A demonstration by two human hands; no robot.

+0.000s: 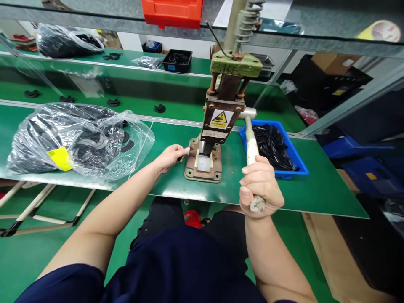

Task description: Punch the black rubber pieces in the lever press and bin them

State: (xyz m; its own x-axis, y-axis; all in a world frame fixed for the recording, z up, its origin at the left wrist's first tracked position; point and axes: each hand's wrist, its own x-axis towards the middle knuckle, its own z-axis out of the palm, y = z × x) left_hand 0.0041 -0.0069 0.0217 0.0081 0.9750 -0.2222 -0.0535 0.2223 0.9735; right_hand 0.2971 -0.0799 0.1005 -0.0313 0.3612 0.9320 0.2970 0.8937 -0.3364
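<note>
Nearest, the right hand (260, 189) is clenched in a full grip around the lever (251, 147) of the press (217, 122); the lever looks like stiff, wrapped metal, best taken low at its end as it is now, where the wrapping should keep it from slipping. A little farther, the left hand (172, 156) pinches a small dark part (189, 150) at the edge of the press base; it seems light, rigid plastic, suited to a fingertip hold. Beyond on the table (315, 189) lie a plastic bag (78, 141) of dark parts and a blue tray (274, 147).
</note>
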